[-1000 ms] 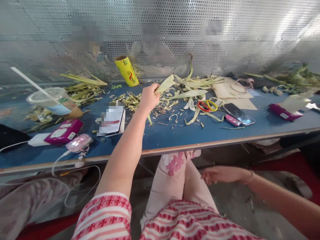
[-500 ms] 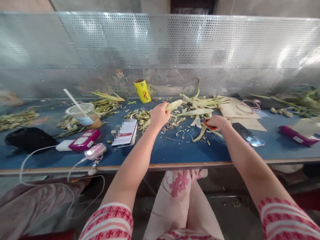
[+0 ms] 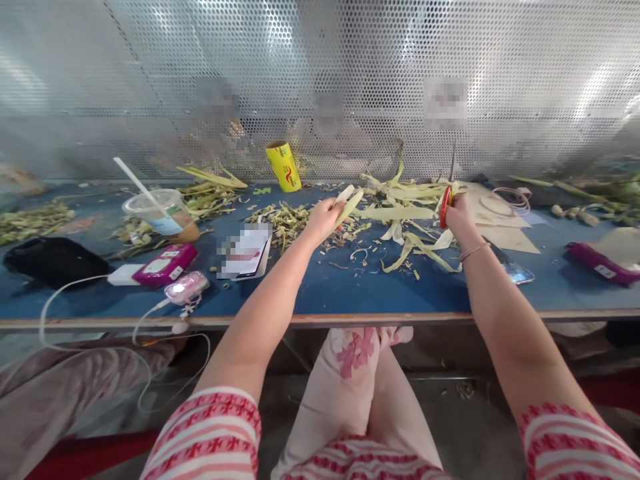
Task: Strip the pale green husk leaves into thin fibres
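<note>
My left hand [image 3: 324, 220] pinches a pale green husk piece [image 3: 352, 204] above the middle of the blue table. To the right, my right hand [image 3: 459, 217] is closed round the red handles of scissors [image 3: 445, 207], whose thin blade points up toward the metal screen. Between and behind my hands lie long pale husk strips [image 3: 400, 213]. A heap of small green trimmings [image 3: 287, 225] sits just behind and left of my left hand. One curled strip [image 3: 413, 252] rests on the table near my right hand.
A yellow tube [image 3: 283, 167] stands tilted by the perforated screen [image 3: 320, 60]. Leftward are a phone [image 3: 253, 250], a plastic cup with a straw [image 3: 167, 215], a purple pack [image 3: 167, 265] and a black pouch [image 3: 55, 261]. Brown paper [image 3: 507, 239] and another purple pack [image 3: 600, 263] lie right.
My right hand has risen and moved slightly right with the scissors, now turned upright. The husk in my left hand now shows as split, spread pieces. The head view has tipped down a little.
</note>
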The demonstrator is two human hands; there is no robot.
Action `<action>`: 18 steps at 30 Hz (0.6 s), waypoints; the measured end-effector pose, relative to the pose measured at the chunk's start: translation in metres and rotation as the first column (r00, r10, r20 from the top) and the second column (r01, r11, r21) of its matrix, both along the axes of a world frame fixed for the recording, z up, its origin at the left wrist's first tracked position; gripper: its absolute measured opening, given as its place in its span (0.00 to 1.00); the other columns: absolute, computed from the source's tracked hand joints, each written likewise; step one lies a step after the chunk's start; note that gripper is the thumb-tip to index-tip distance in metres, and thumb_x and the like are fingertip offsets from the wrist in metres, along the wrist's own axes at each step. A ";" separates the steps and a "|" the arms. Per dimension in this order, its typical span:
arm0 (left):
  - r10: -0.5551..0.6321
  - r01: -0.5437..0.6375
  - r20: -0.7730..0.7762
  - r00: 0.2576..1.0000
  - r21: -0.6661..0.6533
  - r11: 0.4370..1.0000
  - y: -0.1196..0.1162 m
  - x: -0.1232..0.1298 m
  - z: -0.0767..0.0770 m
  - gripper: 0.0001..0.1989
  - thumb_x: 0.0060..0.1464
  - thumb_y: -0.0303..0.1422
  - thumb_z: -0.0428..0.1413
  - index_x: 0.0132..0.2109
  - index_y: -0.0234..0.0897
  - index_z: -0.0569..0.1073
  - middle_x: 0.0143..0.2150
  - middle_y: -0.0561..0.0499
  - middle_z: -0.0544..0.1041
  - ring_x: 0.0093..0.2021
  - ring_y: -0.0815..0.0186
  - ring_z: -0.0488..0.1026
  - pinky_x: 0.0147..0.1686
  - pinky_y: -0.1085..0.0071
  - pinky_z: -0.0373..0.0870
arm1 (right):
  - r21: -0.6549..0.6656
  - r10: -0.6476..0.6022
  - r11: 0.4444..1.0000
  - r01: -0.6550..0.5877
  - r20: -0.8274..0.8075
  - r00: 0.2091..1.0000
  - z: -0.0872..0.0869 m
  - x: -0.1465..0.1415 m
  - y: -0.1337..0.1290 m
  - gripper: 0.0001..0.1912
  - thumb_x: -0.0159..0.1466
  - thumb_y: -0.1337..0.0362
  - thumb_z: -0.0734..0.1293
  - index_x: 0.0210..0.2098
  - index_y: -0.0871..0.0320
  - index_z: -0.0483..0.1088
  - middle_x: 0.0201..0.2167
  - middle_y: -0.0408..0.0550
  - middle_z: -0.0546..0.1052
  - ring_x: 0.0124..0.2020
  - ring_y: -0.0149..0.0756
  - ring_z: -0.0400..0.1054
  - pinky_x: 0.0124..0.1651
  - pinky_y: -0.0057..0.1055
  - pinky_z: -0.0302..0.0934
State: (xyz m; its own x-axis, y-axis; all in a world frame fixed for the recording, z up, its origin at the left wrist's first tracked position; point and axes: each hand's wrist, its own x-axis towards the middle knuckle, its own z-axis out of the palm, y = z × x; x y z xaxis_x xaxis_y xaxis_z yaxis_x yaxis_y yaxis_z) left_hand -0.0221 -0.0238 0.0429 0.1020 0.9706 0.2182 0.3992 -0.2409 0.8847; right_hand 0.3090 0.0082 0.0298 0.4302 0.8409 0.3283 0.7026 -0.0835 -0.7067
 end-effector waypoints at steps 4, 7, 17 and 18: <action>0.147 -0.106 -0.201 0.969 0.198 0.974 0.010 0.000 -0.012 0.15 0.65 0.37 0.47 0.30 0.39 0.64 0.25 0.50 0.73 0.24 0.67 0.69 0.28 0.71 0.59 | 0.205 0.172 0.969 -0.139 -0.154 0.973 -0.006 -0.021 -0.003 0.16 0.58 0.60 0.66 0.45 0.57 0.65 0.31 0.43 0.66 0.31 0.32 0.61 0.35 0.30 0.60; 0.247 -0.136 -0.296 0.923 0.350 0.927 0.017 0.000 -0.023 0.15 0.64 0.38 0.49 0.28 0.40 0.64 0.26 0.49 0.72 0.30 0.63 0.71 0.30 0.69 0.57 | 0.114 0.366 0.929 -0.352 -0.137 0.920 -0.010 -0.041 -0.014 0.16 0.60 0.54 0.67 0.41 0.56 0.62 0.29 0.41 0.63 0.29 0.31 0.58 0.34 0.31 0.58; 0.319 -0.215 -0.288 0.903 0.339 0.916 0.017 -0.002 -0.025 0.14 0.61 0.39 0.52 0.28 0.40 0.65 0.27 0.49 0.73 0.32 0.62 0.70 0.32 0.69 0.56 | -0.217 0.684 0.720 -0.660 0.055 0.728 -0.020 -0.098 -0.053 0.29 0.59 0.39 0.65 0.43 0.58 0.61 0.39 0.49 0.71 0.40 0.40 0.65 0.45 0.38 0.61; 0.321 -0.221 -0.282 0.904 0.335 0.916 0.017 -0.002 -0.024 0.15 0.60 0.39 0.53 0.27 0.40 0.63 0.26 0.50 0.72 0.31 0.62 0.69 0.32 0.69 0.56 | -0.219 0.682 0.722 -0.657 0.062 0.729 -0.021 -0.100 -0.054 0.29 0.60 0.39 0.64 0.43 0.58 0.61 0.39 0.50 0.71 0.40 0.39 0.66 0.45 0.38 0.61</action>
